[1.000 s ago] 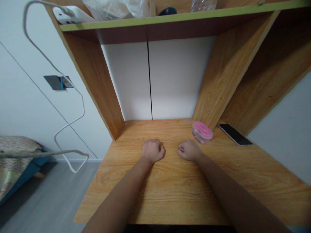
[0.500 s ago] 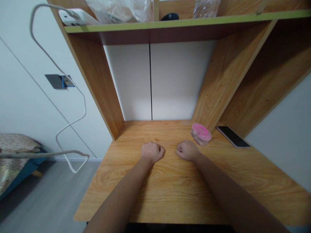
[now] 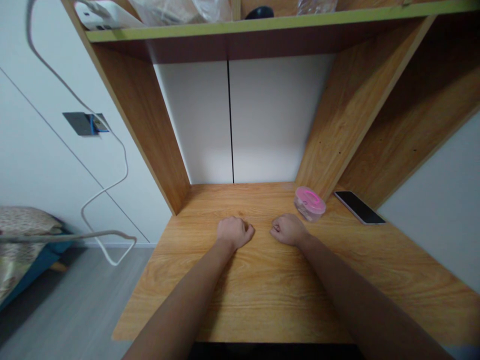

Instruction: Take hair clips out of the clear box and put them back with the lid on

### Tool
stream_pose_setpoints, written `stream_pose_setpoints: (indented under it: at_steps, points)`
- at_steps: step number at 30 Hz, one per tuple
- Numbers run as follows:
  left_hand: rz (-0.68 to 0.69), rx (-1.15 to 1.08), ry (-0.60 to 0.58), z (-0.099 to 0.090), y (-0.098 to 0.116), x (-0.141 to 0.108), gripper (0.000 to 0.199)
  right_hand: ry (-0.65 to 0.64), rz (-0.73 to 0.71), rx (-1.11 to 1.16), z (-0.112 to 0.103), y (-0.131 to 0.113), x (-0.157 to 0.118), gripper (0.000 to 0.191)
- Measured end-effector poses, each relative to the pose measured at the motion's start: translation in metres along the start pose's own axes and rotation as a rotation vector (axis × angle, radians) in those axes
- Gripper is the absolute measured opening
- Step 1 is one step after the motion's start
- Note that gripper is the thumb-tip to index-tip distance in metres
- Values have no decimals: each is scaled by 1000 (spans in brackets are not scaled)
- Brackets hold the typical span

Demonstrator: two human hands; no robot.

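Observation:
My left hand [image 3: 234, 233] rests on the wooden desk [image 3: 270, 295] as a loose fist, knuckles up and thumb along its inner side. Across a short gap of bare wood, my right hand [image 3: 288, 229] lies curled into a fist too, with its fingers tucked under. Nothing shows in either hand. Just beyond my right hand stands a round clear plastic container [image 3: 309, 204] with a pink lid, its contents blurred. It is the thing nearest to that hand.
A dark-screened phone [image 3: 359, 207] lies at the desk's right back. Wooden side panels hold up a shelf [image 3: 240, 27] with plastic bags, a white power strip [image 3: 107, 15] and a dark rounded object [image 3: 260, 12]. A white cable [image 3: 125, 155] hangs at left, near a wall socket [image 3: 85, 124].
The whole view has shifted slightly, with the shelf now higher in the picture. Both fists keep their places on the desk, and the container and phone stay where they were.

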State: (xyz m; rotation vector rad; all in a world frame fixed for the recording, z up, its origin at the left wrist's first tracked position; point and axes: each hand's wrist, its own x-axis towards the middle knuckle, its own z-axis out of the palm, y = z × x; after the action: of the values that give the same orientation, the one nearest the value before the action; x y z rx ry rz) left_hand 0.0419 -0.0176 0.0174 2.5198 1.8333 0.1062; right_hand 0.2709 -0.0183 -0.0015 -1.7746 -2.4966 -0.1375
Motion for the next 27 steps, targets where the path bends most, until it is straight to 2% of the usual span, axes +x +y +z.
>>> stream_pose_setpoints:
  at_steps: [11, 27]
  points:
    - [74, 44, -31, -10, 1, 1, 61, -3, -3, -24, -4, -3, -1, 26]
    - [253, 46, -12, 0, -18, 7, 59, 22, 1, 14, 0, 3, 9, 24]
